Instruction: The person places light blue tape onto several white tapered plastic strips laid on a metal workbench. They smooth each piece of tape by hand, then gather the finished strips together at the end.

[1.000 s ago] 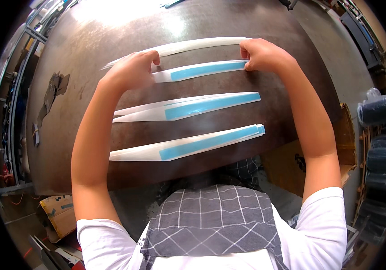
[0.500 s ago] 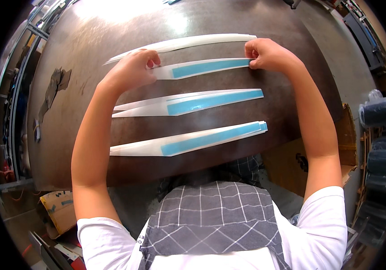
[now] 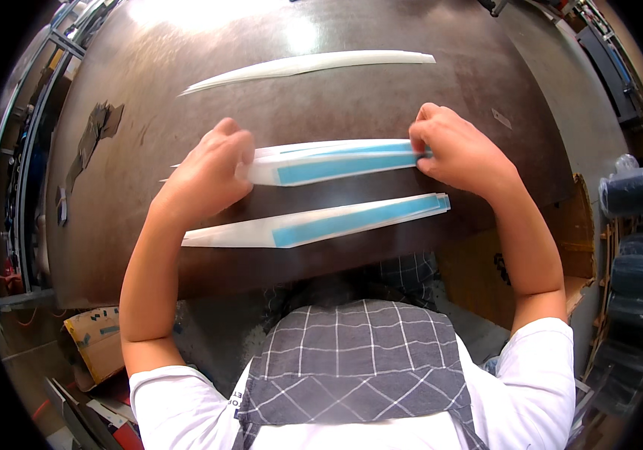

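Note:
A long, tapered white strip with a blue panel (image 3: 344, 169) is stretched between my two hands, over the middle pile of similar strips (image 3: 321, 144). My left hand (image 3: 215, 169) pinches its wide white end. At the narrow blue end, my right hand (image 3: 460, 146) has thumb and fingers closed on it. Slight blur and overlap hide whether the held strip touches the pile. Closer to me lies another pile of white-and-blue strips (image 3: 351, 221), edges slightly fanned. Beyond my hands, a stack of plain white strips (image 3: 314, 64) rests on the dark table.
The large brown table (image 3: 336, 105) carries dark torn scraps (image 3: 93, 139) at left and a small label (image 3: 501, 118) at right. Cardboard boxes stand below, one right (image 3: 486, 274), one left (image 3: 100, 341). Metal shelving (image 3: 25, 157) lines the left; plastic-wrapped dark rolls (image 3: 636, 189) the right.
Both hands have come toward me with the strip, from just in front of the white stack to over the middle pile. The view has shifted slightly.

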Demonstrator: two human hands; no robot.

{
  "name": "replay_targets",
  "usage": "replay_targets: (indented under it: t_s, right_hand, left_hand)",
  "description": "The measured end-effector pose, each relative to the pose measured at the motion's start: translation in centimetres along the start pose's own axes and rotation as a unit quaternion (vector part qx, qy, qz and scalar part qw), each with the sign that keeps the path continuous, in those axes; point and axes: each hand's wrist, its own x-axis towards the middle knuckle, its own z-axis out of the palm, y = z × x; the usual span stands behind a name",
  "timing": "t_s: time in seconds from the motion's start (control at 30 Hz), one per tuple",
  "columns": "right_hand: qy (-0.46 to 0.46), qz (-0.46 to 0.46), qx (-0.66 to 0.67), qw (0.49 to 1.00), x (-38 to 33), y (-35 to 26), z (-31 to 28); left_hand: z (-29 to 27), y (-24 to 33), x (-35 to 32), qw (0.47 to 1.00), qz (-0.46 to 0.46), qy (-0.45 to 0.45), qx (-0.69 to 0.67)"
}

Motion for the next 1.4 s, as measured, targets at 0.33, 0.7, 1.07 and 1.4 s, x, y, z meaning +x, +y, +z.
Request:
replay_targets:
  t_s: [0.33, 0.7, 1.07, 1.4]
  right_hand:
    - [-0.030, 0.019, -0.036, 0.999, 1.9, -0.1, -0.4]
    - [-0.019, 0.022, 0.120, 0.992, 1.5, 0.6, 0.3]
    - [-0.092, 0.023, 0.279, 0.956, -3.4, -0.7, 1.0]
    - [0.071, -0.012, 0.079, 0.994, -4.3, -1.8, 2.2]
  left_hand:
    - [-0.7, -0.5, 1.2, 0.998, -0.005, -0.037, 0.048]
    - [0.3, -1.8, -0.4, 0.984, -0.061, -0.023, -0.165]
    - [2.5, -0.5, -7.7, 0.987, 0.010, 0.023, -0.161]
    - [3.1, 0.4, -7.7, 0.989, 0.087, 0.122, 0.004]
